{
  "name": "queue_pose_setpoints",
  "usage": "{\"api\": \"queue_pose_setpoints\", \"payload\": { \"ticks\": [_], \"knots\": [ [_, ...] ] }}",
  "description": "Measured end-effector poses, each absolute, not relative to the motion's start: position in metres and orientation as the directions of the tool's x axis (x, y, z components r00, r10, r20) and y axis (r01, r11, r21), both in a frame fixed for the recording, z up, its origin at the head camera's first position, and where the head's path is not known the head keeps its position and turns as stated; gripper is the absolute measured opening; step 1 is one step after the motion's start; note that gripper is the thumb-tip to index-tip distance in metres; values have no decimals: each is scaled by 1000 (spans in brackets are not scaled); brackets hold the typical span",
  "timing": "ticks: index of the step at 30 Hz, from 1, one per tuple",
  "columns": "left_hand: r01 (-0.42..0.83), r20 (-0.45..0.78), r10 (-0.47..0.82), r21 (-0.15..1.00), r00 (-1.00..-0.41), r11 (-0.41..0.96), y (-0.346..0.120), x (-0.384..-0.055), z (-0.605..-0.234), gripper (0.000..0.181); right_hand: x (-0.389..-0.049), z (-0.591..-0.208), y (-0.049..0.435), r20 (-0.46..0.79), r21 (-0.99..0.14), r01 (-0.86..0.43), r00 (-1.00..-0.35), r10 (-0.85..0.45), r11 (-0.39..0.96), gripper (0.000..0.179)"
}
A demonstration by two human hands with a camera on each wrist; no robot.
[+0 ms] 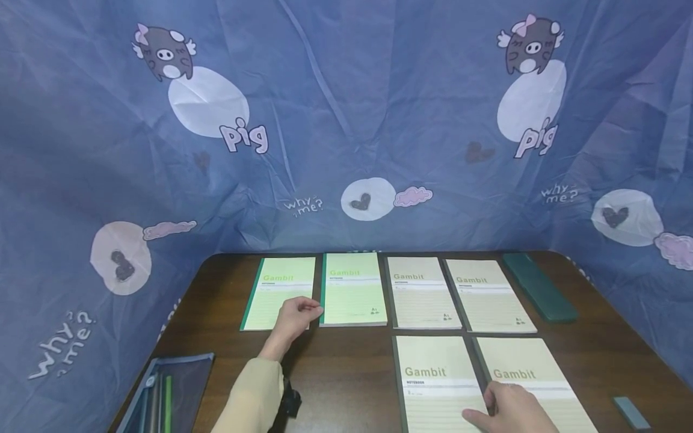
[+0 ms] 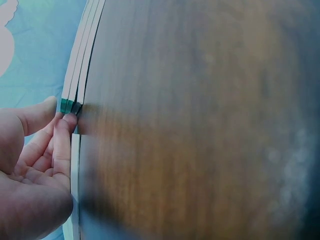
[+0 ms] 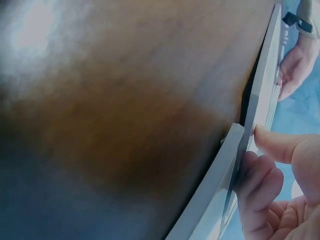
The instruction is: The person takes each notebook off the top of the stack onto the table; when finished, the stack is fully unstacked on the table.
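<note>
My left hand [image 1: 295, 319] is at the lower left corner of a notebook [image 1: 354, 288] with a green spine. Thumb and fingertips close on that corner in the left wrist view, where several layered page edges show. Just left, partly behind the hand, lies another green-spined notebook [image 1: 278, 288]. My right hand [image 1: 514, 409] is at the seam between two front notebooks with dark spines, the left one [image 1: 438, 373] and the right one [image 1: 530, 361]. Its thumb is over the left notebook's edge, fingers curled beside it; the left notebook's edge looks slightly raised in the right wrist view.
Two dark-spined notebooks, one [image 1: 425, 294] beside the other [image 1: 489, 294], continue the back row. A green case [image 1: 541, 288] lies at the back right, a small grey-blue block [image 1: 630, 413] at the front right. A zipped pouch [image 1: 189, 385] with pens lies front left. Printed blue fabric [image 1: 335, 150] surrounds the table.
</note>
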State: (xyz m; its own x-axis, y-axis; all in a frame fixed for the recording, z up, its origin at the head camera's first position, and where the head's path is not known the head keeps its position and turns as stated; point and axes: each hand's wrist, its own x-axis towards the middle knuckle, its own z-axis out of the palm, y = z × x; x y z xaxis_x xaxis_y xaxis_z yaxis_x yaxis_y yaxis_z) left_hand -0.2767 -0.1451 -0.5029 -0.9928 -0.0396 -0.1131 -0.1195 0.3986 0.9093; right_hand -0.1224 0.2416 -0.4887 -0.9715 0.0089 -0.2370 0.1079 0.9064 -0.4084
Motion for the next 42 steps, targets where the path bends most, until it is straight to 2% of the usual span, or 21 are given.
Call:
{"api": "queue_pose_setpoints", "payload": {
  "ticks": [13,17,22,27,33,42],
  "knots": [
    [-132,-129,-34,907,-991,401,-144,-276,-502,21,-120,-489,244,-233,-406,102,-972,5,908,44],
    [-130,-127,-34,907,-991,401,-145,-277,-503,21,-121,-483,243,-178,-425,81,-984,5,901,43],
    [-132,-127,-40,910,-991,394,-144,-278,-503,20,-126,-474,242,-65,-443,-6,-997,-39,897,39],
    [-135,-129,-41,912,-991,387,-144,-277,-502,20,-137,-471,236,-4,-444,-39,-999,-45,895,36],
    [-130,-122,-45,911,-992,392,-143,-278,-503,19,-156,-470,226,12,-487,-64,-998,-66,871,31],
    [-111,-104,-40,908,-994,404,-144,-279,-505,19,-196,-465,207,-8,-627,-81,-994,-111,775,21]
  ]
}}
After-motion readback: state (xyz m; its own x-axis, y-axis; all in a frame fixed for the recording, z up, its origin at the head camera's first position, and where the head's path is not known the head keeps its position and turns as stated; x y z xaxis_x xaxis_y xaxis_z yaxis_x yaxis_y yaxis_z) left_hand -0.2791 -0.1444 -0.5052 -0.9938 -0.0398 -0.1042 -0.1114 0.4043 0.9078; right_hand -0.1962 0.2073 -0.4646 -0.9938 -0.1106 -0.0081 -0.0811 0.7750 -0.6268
